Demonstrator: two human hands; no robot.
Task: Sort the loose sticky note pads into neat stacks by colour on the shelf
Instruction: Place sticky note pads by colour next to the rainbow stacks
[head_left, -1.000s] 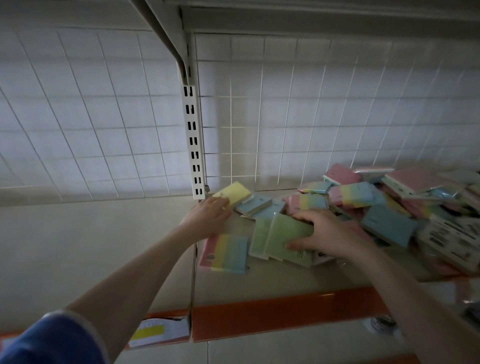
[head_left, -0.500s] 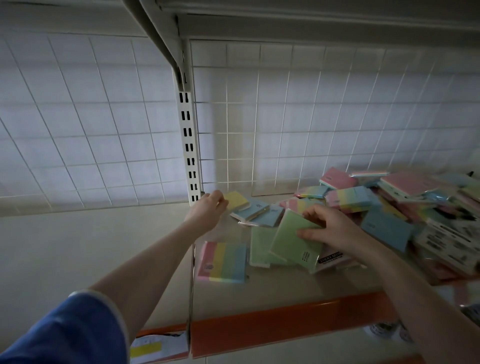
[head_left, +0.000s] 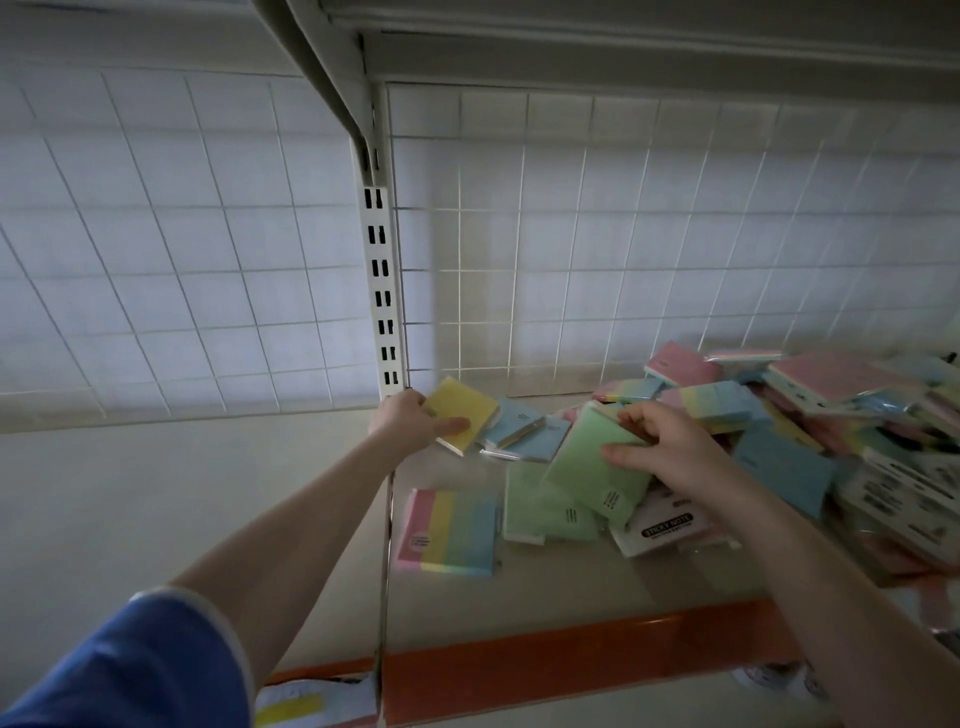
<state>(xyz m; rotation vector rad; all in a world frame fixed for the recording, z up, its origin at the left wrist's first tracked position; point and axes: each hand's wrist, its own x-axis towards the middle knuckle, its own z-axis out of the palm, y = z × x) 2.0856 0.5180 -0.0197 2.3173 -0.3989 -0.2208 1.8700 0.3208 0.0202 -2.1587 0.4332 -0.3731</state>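
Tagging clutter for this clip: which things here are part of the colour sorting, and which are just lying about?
Part of the job:
- left hand gripping yellow pad
- right hand holding green pad
- second green pad lying flat
- rainbow pad
- mixed pile
- shelf

Just lying about:
- wire grid
- slotted upright
- orange shelf edge

Pad pile cut off at right edge, blurred there — label print unreadable

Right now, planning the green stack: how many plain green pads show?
2: one green pad tilted in the right hand, another flat beneath it. The pile may hide more.
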